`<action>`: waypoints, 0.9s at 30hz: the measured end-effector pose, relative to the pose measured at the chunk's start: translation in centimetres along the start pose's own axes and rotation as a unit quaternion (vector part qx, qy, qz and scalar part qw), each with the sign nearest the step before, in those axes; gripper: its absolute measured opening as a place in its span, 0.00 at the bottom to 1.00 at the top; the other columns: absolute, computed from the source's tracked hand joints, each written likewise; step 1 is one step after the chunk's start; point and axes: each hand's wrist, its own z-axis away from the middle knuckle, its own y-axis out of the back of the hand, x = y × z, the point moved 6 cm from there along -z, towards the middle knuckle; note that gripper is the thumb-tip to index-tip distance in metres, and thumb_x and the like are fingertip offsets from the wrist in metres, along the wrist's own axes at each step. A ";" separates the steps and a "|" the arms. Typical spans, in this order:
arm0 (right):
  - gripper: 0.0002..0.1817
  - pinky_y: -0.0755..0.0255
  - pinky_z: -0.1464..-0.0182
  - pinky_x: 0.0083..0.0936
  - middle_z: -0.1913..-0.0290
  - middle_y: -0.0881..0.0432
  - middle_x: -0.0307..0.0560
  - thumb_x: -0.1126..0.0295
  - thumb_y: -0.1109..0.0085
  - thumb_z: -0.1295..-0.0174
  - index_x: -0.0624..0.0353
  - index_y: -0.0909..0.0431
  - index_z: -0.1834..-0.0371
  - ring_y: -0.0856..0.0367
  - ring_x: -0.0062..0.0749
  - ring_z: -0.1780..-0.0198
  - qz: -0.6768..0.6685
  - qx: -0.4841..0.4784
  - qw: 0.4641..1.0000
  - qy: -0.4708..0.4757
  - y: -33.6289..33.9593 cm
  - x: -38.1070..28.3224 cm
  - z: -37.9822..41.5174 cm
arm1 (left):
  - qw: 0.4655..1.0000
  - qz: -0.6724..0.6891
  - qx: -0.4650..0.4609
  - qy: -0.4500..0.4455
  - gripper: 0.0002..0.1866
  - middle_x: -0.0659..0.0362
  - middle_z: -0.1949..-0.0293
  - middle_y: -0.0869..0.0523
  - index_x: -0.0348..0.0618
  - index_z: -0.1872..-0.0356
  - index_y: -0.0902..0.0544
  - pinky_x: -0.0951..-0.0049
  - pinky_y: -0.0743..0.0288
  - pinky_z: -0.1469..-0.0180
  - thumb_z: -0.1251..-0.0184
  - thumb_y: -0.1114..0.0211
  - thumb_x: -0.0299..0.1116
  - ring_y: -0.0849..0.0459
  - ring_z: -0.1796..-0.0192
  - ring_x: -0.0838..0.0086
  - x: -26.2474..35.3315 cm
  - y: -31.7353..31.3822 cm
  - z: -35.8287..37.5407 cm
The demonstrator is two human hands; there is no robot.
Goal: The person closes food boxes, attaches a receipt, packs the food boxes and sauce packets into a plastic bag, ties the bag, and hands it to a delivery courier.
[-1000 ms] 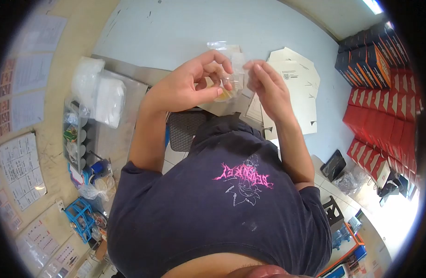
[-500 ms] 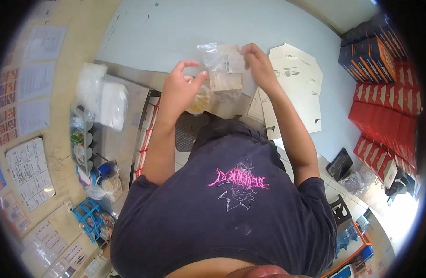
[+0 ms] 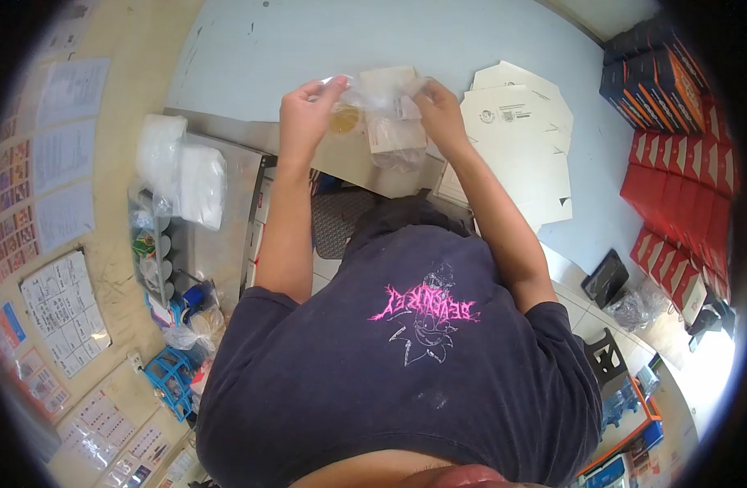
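Between my hands a clear plastic bag (image 3: 377,99) is stretched over small light-coloured boxes (image 3: 387,134). My left hand (image 3: 310,110) pinches the bag's edge at its left side. The fingers of my right hand (image 3: 438,114) are closed on the bag's other side, near the top box. Behind the left side of the bag lies a round yellowish item (image 3: 344,119), partly seen. Flat cream cardboard sheets (image 3: 516,146) lie stacked to the right of my right hand.
Stacked red boxes (image 3: 674,195) and dark blue-orange boxes (image 3: 650,89) stand at the far right. White plastic-wrapped packs (image 3: 201,185) rest on the left. A blue basket (image 3: 169,381) is at the lower left, and a black tablet-like object (image 3: 604,278) at the right.
Both hands have closed on the plastic bag, which is now spread between them. My left hand has moved up and its fingers have come together.
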 end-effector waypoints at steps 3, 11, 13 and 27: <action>0.15 0.24 0.58 0.24 0.57 0.12 0.39 0.64 0.37 0.26 0.65 0.14 0.47 0.18 0.21 0.59 -0.005 0.016 0.999 -0.033 -0.1 -0.3 0.4 | 0.989 0.107 -0.075 0.067 0.18 0.75 0.76 0.23 0.41 0.53 0.07 0.81 0.44 0.74 0.25 0.30 0.47 0.38 0.76 0.88 -0.3 -0.6 0.6; 0.12 0.46 0.75 0.19 0.66 0.22 0.34 0.62 0.36 0.27 0.61 0.18 0.61 0.41 0.12 0.77 -0.183 0.049 0.971 -0.148 -0.6 1.4 0.5 | 0.974 0.122 -0.155 0.112 0.19 0.78 0.79 0.42 0.43 0.48 0.08 0.80 0.52 0.74 0.17 0.41 0.46 0.46 0.77 0.88 -0.5 -1.3 1.3; 0.12 0.51 0.76 0.19 0.67 0.24 0.33 0.62 0.36 0.27 0.60 0.20 0.63 0.46 0.12 0.78 -0.217 0.060 0.961 -0.162 -0.7 1.6 0.9 | 0.975 0.113 -0.159 0.104 0.19 0.78 0.78 0.41 0.43 0.49 0.08 0.80 0.52 0.74 0.17 0.41 0.45 0.46 0.77 0.88 -0.6 -1.6 1.2; 0.12 0.46 0.77 0.15 0.57 0.09 0.37 0.63 0.37 0.25 0.60 0.11 0.53 0.39 0.08 0.78 -0.047 -0.034 0.995 -0.084 -1.7 -1.9 1.8 | 0.979 -0.097 -0.178 0.030 0.23 0.58 0.63 0.11 0.36 0.50 0.10 0.73 0.23 0.62 0.35 0.25 0.46 0.16 0.65 0.76 1.7 -4.6 2.7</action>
